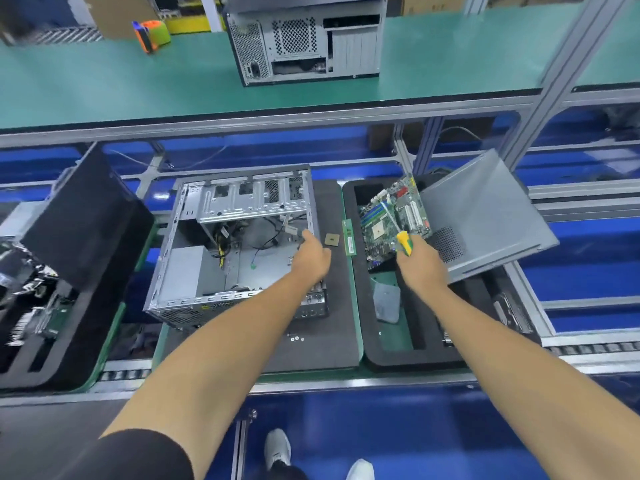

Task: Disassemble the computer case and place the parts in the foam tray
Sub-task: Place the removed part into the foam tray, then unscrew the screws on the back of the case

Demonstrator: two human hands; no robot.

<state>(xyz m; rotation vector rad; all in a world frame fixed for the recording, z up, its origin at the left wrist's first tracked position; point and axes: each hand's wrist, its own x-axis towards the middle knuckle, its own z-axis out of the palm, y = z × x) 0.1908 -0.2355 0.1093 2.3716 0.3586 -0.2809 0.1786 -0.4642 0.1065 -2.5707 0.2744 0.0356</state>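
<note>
Case: the opened case [235,244] lies on its side on a dark mat [332,327], cables and a drive cage exposed inside.
Left hand: the left hand [310,256] reaches over the case's right edge, fingers extended toward the interior; the fingertips appear to touch the rim, though the back of the hand hides whether they grasp anything.
Right hand: the right hand [420,263] is curled round a yellow-and-green screwdriver [403,242], its shaft pointing up over the board.
Board: the board [394,220] sits tilted in the tray [388,358], just beyond the right fingers and not held by them.
Panel: a grey panel [485,216] leans across the tray's far right corner, beside the right hand.
Loose parts: a chip [331,240] and a memory stick [349,237] lie on the mat between the hands; small screws [295,338] rest nearer the front.
Shelf: a second case [304,39] stands upright on the green shelf [138,84] above.
</note>
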